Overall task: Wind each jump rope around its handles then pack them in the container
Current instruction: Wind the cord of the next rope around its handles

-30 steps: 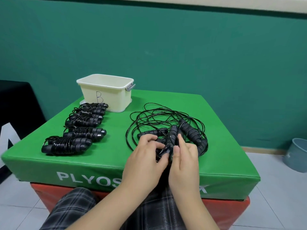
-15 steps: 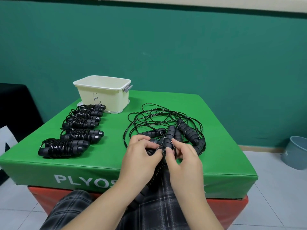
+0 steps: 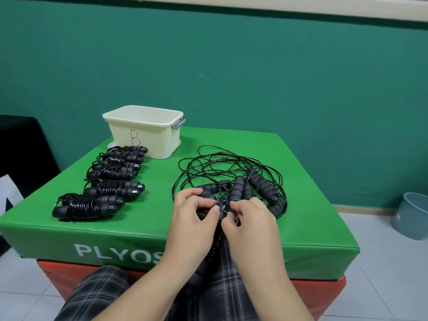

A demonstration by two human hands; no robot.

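Note:
My left hand (image 3: 193, 210) grips the black handles of a jump rope (image 3: 212, 249) that hangs down between my hands over the box's front edge. My right hand (image 3: 249, 216) pinches a loop of its thin black cord beside the handle tops. Just behind my hands lies a tangle of loose ropes (image 3: 231, 172) with several ribbed black handles. Several wound ropes (image 3: 102, 188) lie in a row on the left of the green box. The cream container (image 3: 144, 133), marked B, stands at the back left; its inside is hidden.
The green padded box (image 3: 301, 228) sits on a red one, with its front edge at my knees. A grey bin (image 3: 412, 216) stands on the tiled floor at the right. A dark object fills the far left.
The view has tilted slightly. My right fingers went from straight along the handles to curled on a cord loop, and both hands drew a little nearer the front edge.

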